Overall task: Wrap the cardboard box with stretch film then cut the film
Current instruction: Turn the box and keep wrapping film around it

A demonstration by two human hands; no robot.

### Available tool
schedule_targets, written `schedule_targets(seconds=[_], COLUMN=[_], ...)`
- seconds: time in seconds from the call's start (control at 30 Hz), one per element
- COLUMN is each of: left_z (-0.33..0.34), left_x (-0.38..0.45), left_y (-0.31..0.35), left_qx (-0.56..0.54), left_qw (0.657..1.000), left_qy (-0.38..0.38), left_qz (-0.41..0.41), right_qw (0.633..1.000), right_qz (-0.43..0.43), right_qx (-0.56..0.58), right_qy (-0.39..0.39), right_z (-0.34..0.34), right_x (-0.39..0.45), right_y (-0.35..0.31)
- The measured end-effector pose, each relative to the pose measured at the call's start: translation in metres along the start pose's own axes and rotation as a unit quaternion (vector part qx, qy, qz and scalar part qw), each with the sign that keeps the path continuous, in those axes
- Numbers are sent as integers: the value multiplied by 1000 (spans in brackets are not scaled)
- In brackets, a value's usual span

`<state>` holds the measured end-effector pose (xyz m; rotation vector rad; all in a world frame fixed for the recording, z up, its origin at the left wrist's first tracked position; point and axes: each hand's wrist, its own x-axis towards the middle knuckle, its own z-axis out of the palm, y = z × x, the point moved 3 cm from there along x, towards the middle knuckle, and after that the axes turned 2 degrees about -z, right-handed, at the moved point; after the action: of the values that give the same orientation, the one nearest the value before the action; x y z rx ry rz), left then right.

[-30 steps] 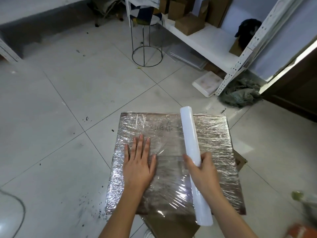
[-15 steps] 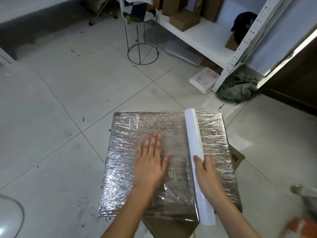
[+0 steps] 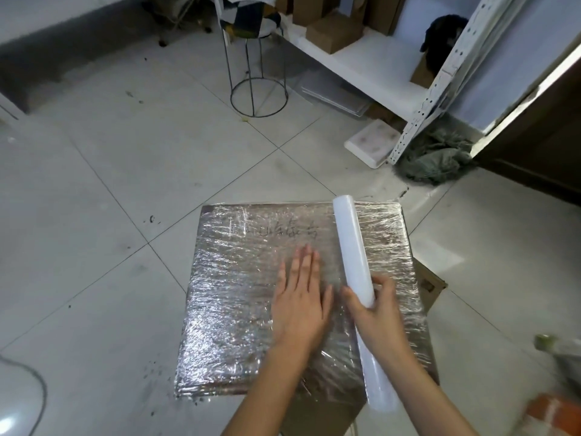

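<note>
Now: one wrapped cardboard box (image 3: 251, 297); left hand (image 3: 298, 305) flat atop; right hand (image 3: 375, 313) grips one film roll (image 3: 353, 256).

The left hand (image 3: 300, 305) has slid rightward across the wrapped box (image 3: 251, 309), nearing the roll (image 3: 353, 256).

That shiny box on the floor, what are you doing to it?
A person is wrapping a flat brown cardboard box in clear stretch film. The left hand lies flat on the wrapped top, pressing the film down. The right hand grips the long white roll of film, which lies across the box's right side. Film already covers the top, and it has not been cut yet.
</note>
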<state>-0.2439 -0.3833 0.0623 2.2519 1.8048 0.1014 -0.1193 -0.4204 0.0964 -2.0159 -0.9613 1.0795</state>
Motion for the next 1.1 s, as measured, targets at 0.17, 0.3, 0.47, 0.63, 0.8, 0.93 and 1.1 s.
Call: schedule_targets(seconds=[0.17, 0.3, 0.47, 0.63, 0.8, 0.93, 1.1], left_z=[18, 17, 12, 14, 28, 23, 20], left_x=[-5, -2, 0, 9, 9, 10, 29], left_y=[3, 2, 9, 30, 34, 40, 69], left_qx=[-12, -1, 30, -12, -9, 13, 0], left_qw=[1000, 1000, 999, 1000, 1000, 999, 999], left_qy=[14, 15, 26, 19, 23, 40, 26], left_qz=[12, 10, 1, 6, 2, -8, 29], right_qw=[998, 986, 985, 994, 998, 996, 994], right_qz=[-4, -27, 2, 23, 63, 32, 2], right_qx=[-56, -162, -165, -107, -15, -85, -98], right_qy=[-23, 17, 55, 15, 6, -4, 38], right_z=[-2, -20, -36, -36, -38, -44, -51], right_x=[-4, 2, 9, 17, 17, 12, 11], right_y=[8, 5, 1, -2, 7, 14, 10])
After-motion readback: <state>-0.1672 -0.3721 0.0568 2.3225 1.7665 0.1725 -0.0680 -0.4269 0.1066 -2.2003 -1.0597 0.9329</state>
